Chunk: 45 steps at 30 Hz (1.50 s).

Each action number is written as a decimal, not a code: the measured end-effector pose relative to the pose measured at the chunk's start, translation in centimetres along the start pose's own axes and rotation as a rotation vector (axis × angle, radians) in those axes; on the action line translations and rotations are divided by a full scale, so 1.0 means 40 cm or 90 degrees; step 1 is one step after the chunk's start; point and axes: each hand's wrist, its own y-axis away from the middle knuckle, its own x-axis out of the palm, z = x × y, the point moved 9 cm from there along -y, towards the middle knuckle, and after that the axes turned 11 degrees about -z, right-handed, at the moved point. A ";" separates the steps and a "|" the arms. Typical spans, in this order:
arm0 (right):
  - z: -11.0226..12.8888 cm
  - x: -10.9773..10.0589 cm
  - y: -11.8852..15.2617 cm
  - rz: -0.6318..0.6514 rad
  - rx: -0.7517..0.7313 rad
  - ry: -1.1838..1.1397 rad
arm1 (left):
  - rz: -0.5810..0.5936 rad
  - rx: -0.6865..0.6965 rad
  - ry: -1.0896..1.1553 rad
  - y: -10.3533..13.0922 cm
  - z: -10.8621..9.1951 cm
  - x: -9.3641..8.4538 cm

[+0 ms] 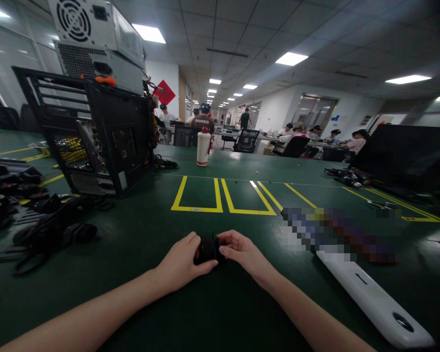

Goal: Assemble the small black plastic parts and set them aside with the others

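Gripping blk part [207,250], toward near edge of table [139,220], approx. centre: L hand [180,258] wrapped round it, R hand [245,253] pinching its R end. Step: two-handed handling, apparently; next move likely needs L steady, R fingertips adjusting.

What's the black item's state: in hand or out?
In hand: the left hand clasps the black item from one side, the right hand is at the other. Open or shut: cannot tell, it is too dark.

Black object [207,250] below frame centre; dark green table [220,313], yellow lines [253,212]; white bottle [202,150], red-topped, above centre.
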 end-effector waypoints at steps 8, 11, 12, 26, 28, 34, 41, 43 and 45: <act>0.002 -0.008 0.002 -0.038 0.015 -0.009 | 0.007 -0.009 0.012 0.003 -0.001 -0.002; -0.003 -0.012 -0.002 -0.068 0.019 0.030 | 0.008 -0.007 0.014 0.003 -0.002 -0.001; -0.001 -0.009 -0.002 -0.061 0.015 0.043 | 0.007 -0.006 0.013 0.003 -0.003 -0.001; -0.003 -0.007 -0.004 -0.047 0.011 0.051 | -0.011 0.017 0.005 0.000 -0.002 0.000; 0.010 0.000 -0.001 -0.025 -0.015 0.059 | -0.005 0.009 0.009 0.000 0.001 0.002; 0.012 0.007 0.007 0.016 0.006 -0.016 | 0.001 -0.006 0.001 0.000 0.002 -0.001; 0.002 -0.006 0.000 -0.032 0.025 0.020 | 0.015 -0.009 0.013 0.003 -0.007 -0.008; 0.014 0.003 0.005 -0.001 0.016 -0.005 | 0.013 -0.010 0.009 0.003 -0.006 -0.008; 0.024 0.008 0.011 0.023 0.014 -0.037 | 0.009 -0.005 0.007 0.002 -0.007 -0.008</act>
